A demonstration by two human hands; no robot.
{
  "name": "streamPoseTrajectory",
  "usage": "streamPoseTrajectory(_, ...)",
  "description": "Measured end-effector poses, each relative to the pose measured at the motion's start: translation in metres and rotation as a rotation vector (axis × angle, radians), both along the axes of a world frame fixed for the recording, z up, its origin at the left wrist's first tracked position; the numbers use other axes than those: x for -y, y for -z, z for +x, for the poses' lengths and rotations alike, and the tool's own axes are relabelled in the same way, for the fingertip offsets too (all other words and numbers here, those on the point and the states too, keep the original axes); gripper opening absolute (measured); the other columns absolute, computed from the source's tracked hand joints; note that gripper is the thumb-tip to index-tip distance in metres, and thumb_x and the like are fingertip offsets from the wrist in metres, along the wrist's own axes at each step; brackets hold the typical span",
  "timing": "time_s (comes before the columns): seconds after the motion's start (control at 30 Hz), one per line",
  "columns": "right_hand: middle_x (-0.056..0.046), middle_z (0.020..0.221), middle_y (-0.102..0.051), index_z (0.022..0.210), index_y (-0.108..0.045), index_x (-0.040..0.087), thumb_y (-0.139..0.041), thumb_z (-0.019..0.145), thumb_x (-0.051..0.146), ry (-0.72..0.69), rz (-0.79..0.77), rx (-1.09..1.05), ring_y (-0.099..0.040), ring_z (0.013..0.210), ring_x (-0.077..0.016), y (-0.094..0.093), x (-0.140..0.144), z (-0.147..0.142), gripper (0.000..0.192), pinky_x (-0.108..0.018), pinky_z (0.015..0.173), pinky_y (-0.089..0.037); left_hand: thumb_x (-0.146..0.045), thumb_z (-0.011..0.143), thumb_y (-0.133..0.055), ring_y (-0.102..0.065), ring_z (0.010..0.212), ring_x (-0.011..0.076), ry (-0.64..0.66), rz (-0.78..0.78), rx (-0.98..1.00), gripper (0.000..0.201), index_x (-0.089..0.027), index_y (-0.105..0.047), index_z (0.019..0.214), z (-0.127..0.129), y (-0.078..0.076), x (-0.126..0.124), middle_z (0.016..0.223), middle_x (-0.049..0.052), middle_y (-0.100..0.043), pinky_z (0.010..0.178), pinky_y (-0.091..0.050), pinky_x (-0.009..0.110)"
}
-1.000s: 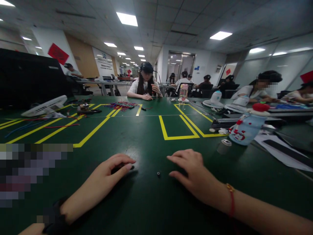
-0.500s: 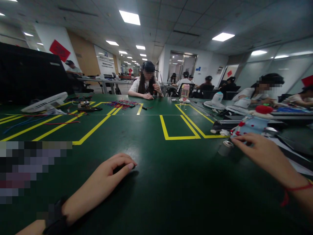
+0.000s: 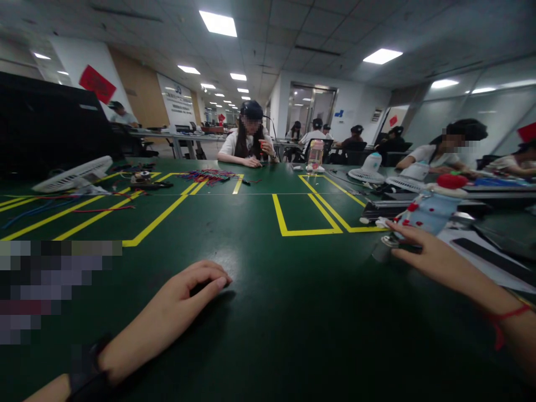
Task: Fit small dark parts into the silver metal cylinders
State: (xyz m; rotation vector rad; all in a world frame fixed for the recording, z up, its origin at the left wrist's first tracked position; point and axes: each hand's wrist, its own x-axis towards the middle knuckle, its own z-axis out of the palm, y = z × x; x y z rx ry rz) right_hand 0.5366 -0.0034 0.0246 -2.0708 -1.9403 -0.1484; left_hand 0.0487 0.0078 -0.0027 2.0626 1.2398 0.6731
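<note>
My left hand (image 3: 199, 293) rests on the green tabletop (image 3: 276, 312) at left of centre. Its fingers curl down and the thumb presses against them; whatever lies between the fingertips is hidden. On the right, my right hand (image 3: 431, 254) reaches forward with thumb and forefinger apart. Close to its fingertips stands a small grey cylinder (image 3: 382, 250) with a shiny top; I cannot tell whether a finger touches it. Just behind that hand stands a light blue bottle-like object (image 3: 438, 211) with red dots and a red top (image 3: 451, 181).
Yellow tape (image 3: 312, 231) marks the table. A bundle of coloured wires (image 3: 209, 176) and a white fan (image 3: 73, 174) lie at left. White fans (image 3: 368, 168) and a clear bottle (image 3: 315, 159) stand at the back. A person (image 3: 249, 139) sits opposite.
My right hand's thumb and forefinger have spread apart beside the grey cylinder; before, they were close together. My left hand stays about where it was. The view has shifted slightly.
</note>
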Motion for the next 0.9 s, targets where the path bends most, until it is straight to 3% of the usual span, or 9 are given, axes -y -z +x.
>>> streamPoseTrajectory(0.1,-0.009,0.111,-0.064,0.132,-0.049,0.021,-0.049,0.081,0.053,0.014,-0.032,-0.071,-0.064,0.089,-0.0252,0.002,0.002,-0.016,0.06,-0.04,0.074,-0.053,-0.043,0.09,-0.048,-0.058,0.1,0.02,-0.001,0.012,-0.007,0.023,-0.028,-0.066,0.091,0.002,-0.002,0.001,0.105,-0.001,-0.063,0.092,-0.044,0.034)
streamPoseTrajectory(0.17,-0.01,0.118,-0.061,0.13,-0.052,0.021,-0.048,0.083,0.052,-0.051,0.037,-0.139,-0.062,0.096,-0.0258,0.001,0.005,-0.045,0.056,-0.042,0.079,-0.052,-0.042,0.091,-0.047,-0.058,0.099,0.0202,0.001,0.023,-0.013,0.024,-0.027,-0.066,0.091,0.004,-0.003,0.002,0.106,0.0,-0.063,0.092,-0.044,0.035)
streamPoseTrajectory(0.23,-0.009,0.126,-0.055,0.132,-0.049,0.022,-0.048,0.085,0.047,-0.223,0.087,-0.217,-0.057,0.107,-0.0234,-0.001,0.011,-0.086,0.053,-0.04,0.089,-0.049,-0.042,0.091,-0.046,-0.059,0.099,0.0209,0.0,0.03,-0.02,0.025,-0.027,-0.066,0.091,0.005,-0.004,0.003,0.106,0.001,-0.063,0.092,-0.044,0.036)
streamPoseTrajectory(0.37,-0.007,0.124,-0.056,0.134,-0.044,0.024,-0.048,0.087,0.036,-0.597,-0.027,-0.372,-0.054,0.109,-0.0167,-0.005,0.023,-0.173,0.048,-0.037,0.097,-0.044,-0.043,0.091,-0.046,-0.058,0.1,0.0219,0.009,0.04,-0.044,0.026,-0.026,-0.066,0.091,0.007,-0.005,0.005,0.106,0.002,-0.062,0.093,-0.044,0.039)
streamPoseTrajectory(0.47,-0.007,0.119,-0.057,0.134,-0.045,0.023,-0.049,0.087,0.029,-0.71,-0.069,-0.45,-0.054,0.106,-0.0152,-0.002,0.025,-0.21,0.048,-0.035,0.097,-0.044,-0.042,0.091,-0.046,-0.059,0.098,0.0224,0.013,0.075,-0.062,0.026,-0.026,-0.066,0.091,0.008,-0.005,0.005,0.104,0.002,-0.063,0.092,-0.044,0.04)
streamPoseTrajectory(0.57,-0.007,0.12,-0.055,0.136,-0.042,0.023,-0.049,0.086,0.026,-0.713,-0.073,-0.485,-0.053,0.107,-0.0152,0.008,0.022,-0.219,0.05,-0.035,0.097,-0.043,-0.04,0.09,-0.048,-0.059,0.096,0.0222,-0.013,0.123,-0.065,0.024,-0.026,-0.067,0.093,0.014,-0.007,0.006,0.102,0.003,-0.063,0.089,-0.047,0.038)
streamPoseTrajectory(0.7,-0.009,0.125,-0.052,0.139,-0.032,0.023,-0.062,0.078,0.034,-0.636,-0.055,-0.582,-0.051,0.111,-0.0184,0.026,0.018,-0.213,0.069,-0.039,0.097,-0.042,-0.036,0.089,-0.051,-0.059,0.095,0.0212,-0.058,0.216,-0.027,0.022,-0.027,-0.065,0.104,0.042,-0.021,0.01,0.105,0.003,-0.062,0.086,-0.047,0.037)
streamPoseTrajectory(0.8,-0.008,0.12,-0.055,0.129,-0.04,0.022,-0.064,0.076,0.032,-0.63,-0.067,-0.668,-0.054,0.106,-0.0172,0.033,0.017,-0.213,0.059,-0.037,0.094,-0.044,-0.032,0.089,-0.054,-0.058,0.096,0.0194,0.024,0.285,0.012,0.02,-0.028,-0.066,0.104,0.072,-0.033,0.012,0.104,0.002,-0.062,0.086,-0.046,0.034)
streamPoseTrajectory(0.9,-0.006,0.119,-0.055,0.122,-0.045,0.022,-0.063,0.078,0.027,-0.657,-0.074,-0.687,-0.054,0.105,-0.0159,0.032,0.018,-0.215,0.048,-0.034,0.092,-0.045,-0.028,0.088,-0.055,-0.058,0.091,0.0184,0.061,0.296,0.051,0.015,-0.026,-0.07,0.091,0.09,-0.041,0.009,0.097,0.001,-0.063,0.082,-0.047,0.032)
